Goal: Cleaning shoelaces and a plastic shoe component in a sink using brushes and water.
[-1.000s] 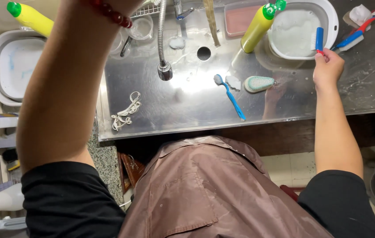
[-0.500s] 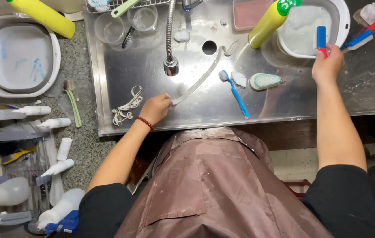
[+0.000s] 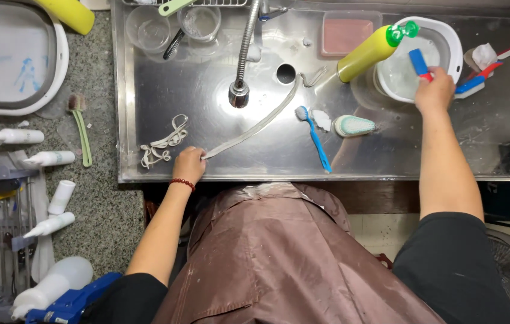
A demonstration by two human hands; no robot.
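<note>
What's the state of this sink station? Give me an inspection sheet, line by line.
Surface: steel sink tray, wet and streaked.
Job's things: grey strip; blue-and-red brush over white basin.
Clutter: blue toothbrush, teal scrubber, yellow bottle, white cord bundle.
Hands: left hand pinches the strip's end; right hand grips the brush.
Cables: nothing seen.
Surroundings: speckled counter with white squeeze bottles.

sink: steel basin (image 3: 387,156), drain hole (image 3: 286,73), flexible faucet (image 3: 240,90)
in sink: blue toothbrush (image 3: 315,135), teal scrub brush (image 3: 354,125), white lace bundle (image 3: 162,144), pink container (image 3: 346,33)
counter left: green brush (image 3: 80,126), white basin (image 3: 9,60), squeeze bottles (image 3: 51,158)
</note>
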